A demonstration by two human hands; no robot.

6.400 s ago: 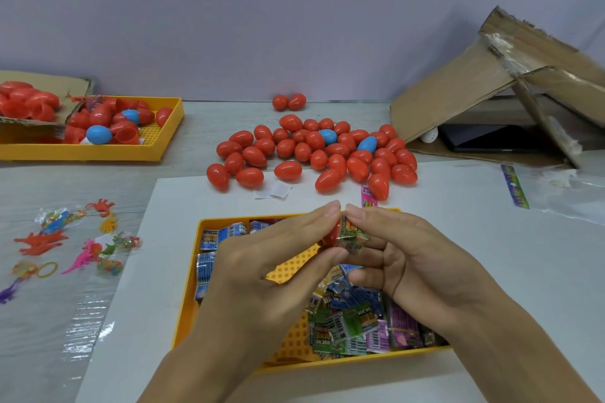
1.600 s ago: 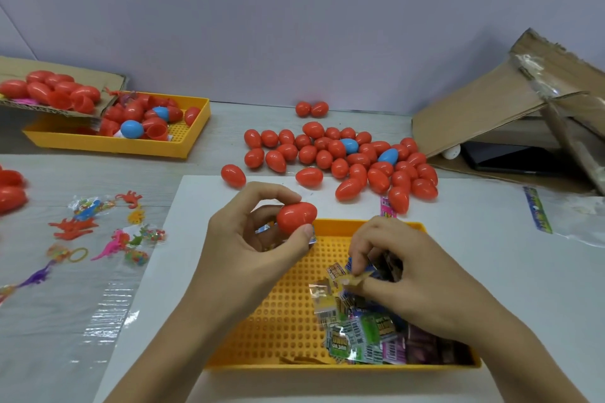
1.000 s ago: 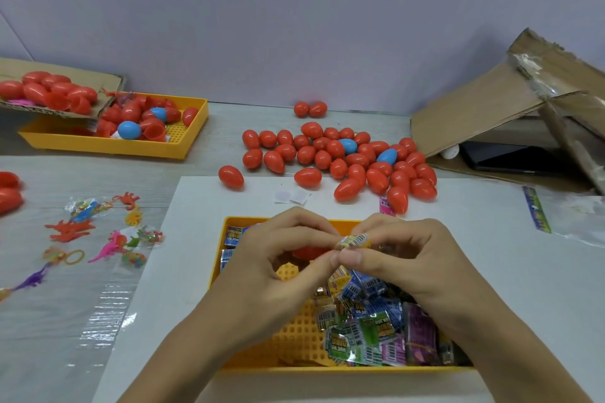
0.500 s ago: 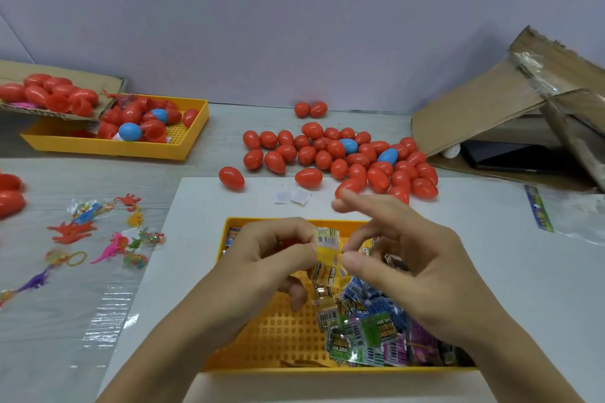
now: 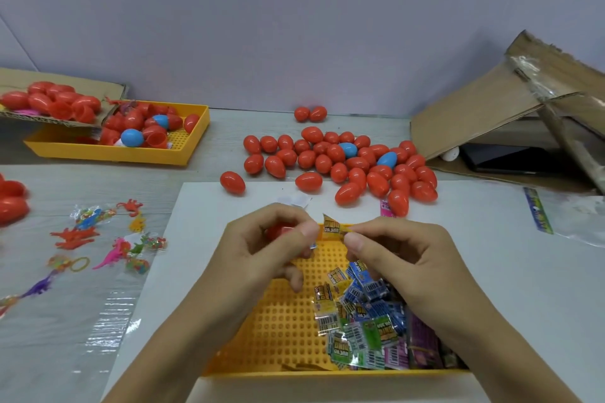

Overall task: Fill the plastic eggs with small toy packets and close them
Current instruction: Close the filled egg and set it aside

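Observation:
My left hand (image 5: 262,249) curls round a red plastic egg (image 5: 278,232) that shows only between its fingers. Its thumb and forefinger also pinch the left edge of a small yellow toy packet (image 5: 332,226). My right hand (image 5: 393,255) pinches the packet's right edge. Both hands hover over the far end of a yellow perforated tray (image 5: 281,321). A heap of toy packets (image 5: 366,327) lies in the tray's right half. A pile of red and blue eggs (image 5: 343,163) sits beyond the tray.
A second yellow tray (image 5: 124,154) with eggs stands at the back left, under a cardboard flap carrying more red eggs (image 5: 52,101). Loose toy figures in clear wrap (image 5: 98,239) lie at left. An open cardboard box (image 5: 523,114) lies at the back right.
The hands have come together at the tray's far edge. The yellow packet, held upright by my left hand half a second ago, is now pinched by both hands.

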